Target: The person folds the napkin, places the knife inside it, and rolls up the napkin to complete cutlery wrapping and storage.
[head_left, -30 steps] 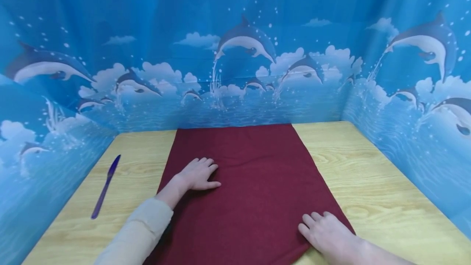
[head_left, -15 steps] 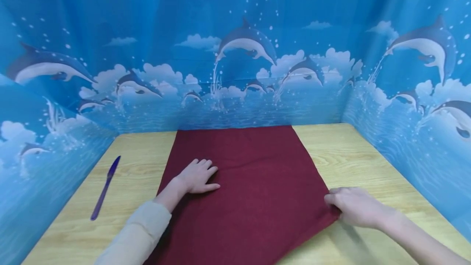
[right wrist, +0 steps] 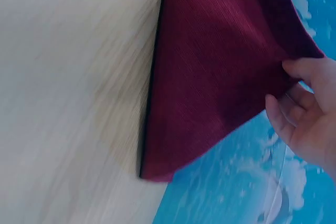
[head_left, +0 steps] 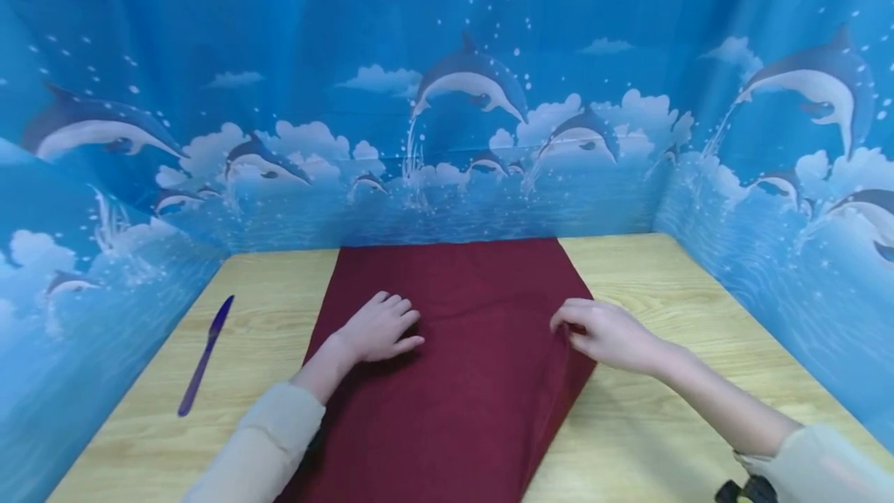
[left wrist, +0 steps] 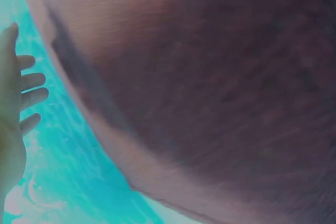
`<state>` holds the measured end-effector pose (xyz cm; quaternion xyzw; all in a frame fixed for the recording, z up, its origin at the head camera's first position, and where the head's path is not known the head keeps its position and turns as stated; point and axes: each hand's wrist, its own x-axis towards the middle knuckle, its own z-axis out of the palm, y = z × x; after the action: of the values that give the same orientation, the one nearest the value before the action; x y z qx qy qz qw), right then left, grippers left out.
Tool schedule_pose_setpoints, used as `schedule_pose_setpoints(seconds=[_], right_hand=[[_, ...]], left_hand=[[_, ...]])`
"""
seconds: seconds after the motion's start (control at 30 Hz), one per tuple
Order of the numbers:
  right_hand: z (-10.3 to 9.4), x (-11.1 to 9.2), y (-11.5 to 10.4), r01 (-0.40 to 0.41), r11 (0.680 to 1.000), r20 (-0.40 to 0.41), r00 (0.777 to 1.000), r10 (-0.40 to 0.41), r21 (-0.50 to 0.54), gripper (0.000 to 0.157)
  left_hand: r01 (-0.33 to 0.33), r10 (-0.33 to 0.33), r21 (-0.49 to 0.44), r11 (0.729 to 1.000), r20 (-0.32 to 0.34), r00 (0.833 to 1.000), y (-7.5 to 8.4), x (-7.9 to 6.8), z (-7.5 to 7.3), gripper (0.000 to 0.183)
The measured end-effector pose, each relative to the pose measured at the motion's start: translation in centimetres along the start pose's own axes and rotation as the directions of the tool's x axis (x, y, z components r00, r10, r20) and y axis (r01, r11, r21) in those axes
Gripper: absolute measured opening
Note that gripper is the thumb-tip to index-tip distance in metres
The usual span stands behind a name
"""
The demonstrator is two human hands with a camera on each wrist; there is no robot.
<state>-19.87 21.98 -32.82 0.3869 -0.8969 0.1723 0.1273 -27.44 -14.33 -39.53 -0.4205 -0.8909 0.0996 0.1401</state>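
Note:
A dark red cloth [head_left: 447,394] lies over the middle of the wooden table, from the back edge towards the front. My left hand [head_left: 382,328] rests on its left part with fingers spread. In the left wrist view that hand [left wrist: 16,87] shows at the left edge, while the cloth [left wrist: 236,93] fills most of the picture. My right hand [head_left: 608,332] pinches the cloth's near right corner and holds it up over the right side. The right wrist view has the lifted cloth [right wrist: 215,77] hanging from the thumb and fingers of the right hand [right wrist: 310,108].
A purple plastic knife [head_left: 204,359] lies on the table's left side. The light wooden table [head_left: 698,348] shows on both sides of the cloth. Blue curtains with dolphins [head_left: 461,84] close off the back and both sides.
My right hand has taken hold of the cloth's near right corner, swung it out right, then lifted it forward and inward, folding that side up. The left hand has stayed in place.

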Motion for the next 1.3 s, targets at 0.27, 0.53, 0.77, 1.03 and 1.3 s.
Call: schedule_pose_setpoints(seconds=[0.27, 0.53, 0.77, 1.03, 1.3], right_hand=[[1.8, 5.0, -1.4, -0.112, 0.994, 0.000, 0.994, 0.112, -0.018, 0.017], [3.8, 9.2, -2.4, -0.110, 0.994, -0.013, 0.994, 0.109, -0.030, 0.017], [5.8, 11.9, -3.2, -0.115, 0.993, -0.032, 0.993, 0.114, -0.003, 0.016], [7.6, 13.5, -4.0, -0.188, 0.978, -0.150, 0.968, 0.201, 0.095, 0.013], [8.1, 14.4, -4.4, -0.208, 0.964, -0.183, 0.954, 0.238, 0.166, 0.011]], left_hand=[[-0.065, 0.083, 0.096, 0.993, -0.199, 0.977, -0.6, 0.5, -2.5, 0.023], [-0.069, 0.083, 0.063, 0.996, -0.265, 0.961, -0.7, 1.0, -5.1, 0.027], [-0.048, 0.032, -0.046, 0.998, -0.289, 0.957, -0.2, 1.6, -7.3, 0.029], [-0.061, 0.018, -0.112, 0.992, -0.347, 0.938, 0.5, 1.7, -7.8, 0.025], [0.043, -0.115, -0.168, 0.985, -0.446, 0.887, 1.7, 1.9, -7.1, 0.011]])
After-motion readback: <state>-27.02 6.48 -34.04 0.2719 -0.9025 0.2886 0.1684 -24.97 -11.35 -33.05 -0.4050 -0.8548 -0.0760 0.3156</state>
